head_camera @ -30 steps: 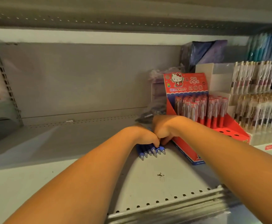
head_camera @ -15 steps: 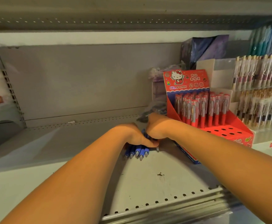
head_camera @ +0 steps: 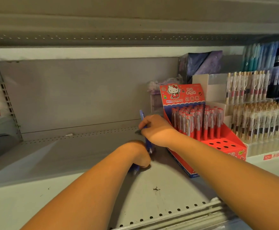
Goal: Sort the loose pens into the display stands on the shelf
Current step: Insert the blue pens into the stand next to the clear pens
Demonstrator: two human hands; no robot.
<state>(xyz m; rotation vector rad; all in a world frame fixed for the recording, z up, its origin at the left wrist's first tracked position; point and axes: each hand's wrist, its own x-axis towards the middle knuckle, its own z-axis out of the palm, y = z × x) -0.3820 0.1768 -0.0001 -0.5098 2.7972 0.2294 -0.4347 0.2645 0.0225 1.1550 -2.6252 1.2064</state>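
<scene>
My right hand (head_camera: 155, 130) grips a blue pen (head_camera: 142, 117) and holds it nearly upright above the shelf, its top sticking out over my fingers. My left hand (head_camera: 139, 155) lies lower on the grey shelf (head_camera: 69, 163) and covers a bunch of loose blue pens (head_camera: 135, 170); only their tips show under my fingers. To the right stands the red Hello Kitty display stand (head_camera: 226, 140), its back rows filled with red pens (head_camera: 198, 122) and several front holes empty.
Clear stands with white and gold pens (head_camera: 258, 117) fill the right side of the shelf. Dark boxes (head_camera: 200, 63) sit behind the red stand. The upper shelf (head_camera: 135, 30) hangs low overhead. The perforated front rail (head_camera: 168, 213) runs along the near edge.
My right hand has lifted away from the bunch with one blue pen, turning it upright. My left hand has slid down and left over the remaining pens.
</scene>
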